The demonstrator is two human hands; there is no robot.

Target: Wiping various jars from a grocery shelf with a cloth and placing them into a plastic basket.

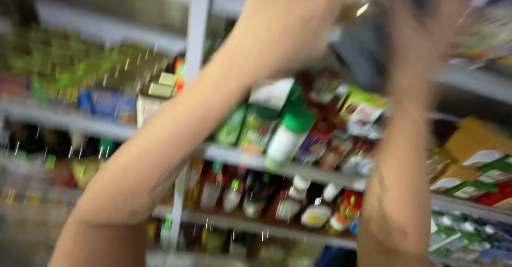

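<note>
Head view. Both bare arms rise from the bottom of the frame to its top edge, and motion blur softens everything. I read the left hand [288,21], upper centre, as curled with the back toward the camera; whether its fingers close on anything I cannot tell. The right hand [421,27], upper right, lies against a dark grey, blurred object with a small yellowish glint [362,43] that sits between the two hands at the top of the frame. The hands appear to bracket it from either side, probably because it is being held at upper-shelf height, but the right hand's grip is too smeared to call.

Behind the arms runs a pale grey metal shelving rack with an upright post [198,43] in the upper centre-left. On the middle shelf, centre frame, stands a white plastic bottle with a green cap [290,131], tilted among coloured packets. Lower centre holds a row of dark sauce bottles with white and red caps [298,205]. Yellow cardboard boxes [474,139] fill the right edge; green blurred packets [80,64] fill the upper left. My own forearms stand in the way of much of the middle shelves.
</note>
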